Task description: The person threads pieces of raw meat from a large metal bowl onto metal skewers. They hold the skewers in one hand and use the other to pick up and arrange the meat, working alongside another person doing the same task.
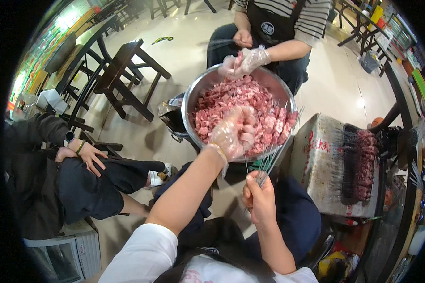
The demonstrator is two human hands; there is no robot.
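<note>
A large metal basin [188,106] full of raw meat chunks [230,93] stands before me. My left hand [235,132], in a clear plastic glove, is curled over the meat; what lies within its fingers is hidden. Below the basin's near rim, my bare right hand [258,194] grips a bundle of thin metal skewers [265,166]. One skewer stands apart from the bundle and runs up to my gloved hand. Skewered meat [281,123] rests along the basin's right side, close to the tips of the skewers.
Across the basin a co-worker's gloved hand [246,62] holds a piece of meat. Another person's hand [90,155] rests on a knee at left. Loaded skewers [365,166] lie on a covered box [318,184] at right. A dark wooden stool [122,67] stands at upper left.
</note>
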